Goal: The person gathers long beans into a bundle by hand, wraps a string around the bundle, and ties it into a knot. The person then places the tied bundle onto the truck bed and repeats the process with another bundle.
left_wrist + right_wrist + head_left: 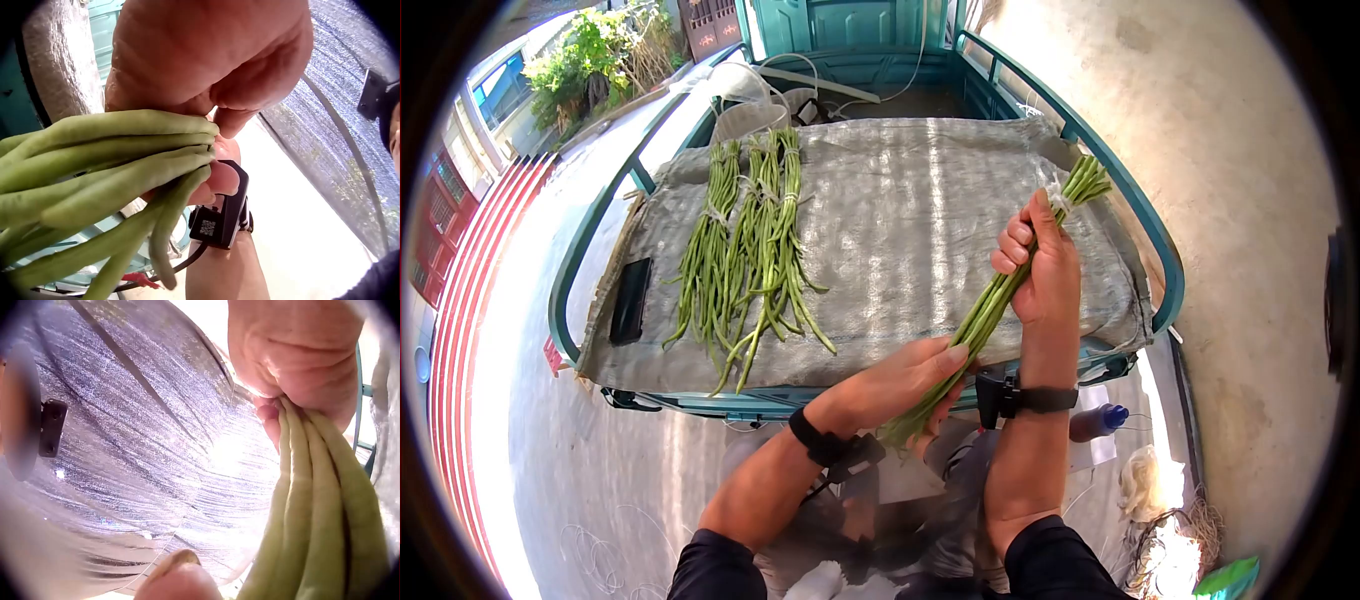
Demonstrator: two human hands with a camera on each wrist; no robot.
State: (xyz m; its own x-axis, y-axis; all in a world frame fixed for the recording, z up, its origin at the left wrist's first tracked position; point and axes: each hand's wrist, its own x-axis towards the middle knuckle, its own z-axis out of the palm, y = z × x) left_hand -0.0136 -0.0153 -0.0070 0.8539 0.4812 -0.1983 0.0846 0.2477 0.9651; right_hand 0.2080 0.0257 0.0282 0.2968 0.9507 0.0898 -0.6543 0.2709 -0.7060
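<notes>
A long bundle of green beans (990,305) slants across the right front of the cloth, its tied end up and to the right. The right hand (1045,260) grips it just below the pale tie, fingers curled round the stalks. Lower down, the left hand (910,380) holds the same bundle, its thumb along the top. In the left wrist view several bean tips (125,156) lie beside the left palm (206,56). The right wrist view has beans (319,506) running out of the right hand (300,356).
Several tied bean bundles (750,230) lie on the left of the grey cloth (880,220), beside a black phone (631,301). Teal rails (1130,200) flank the cart bed. Behind the cloth is a white bucket (750,118); a dark bottle (1097,422) stands below the cart's right front.
</notes>
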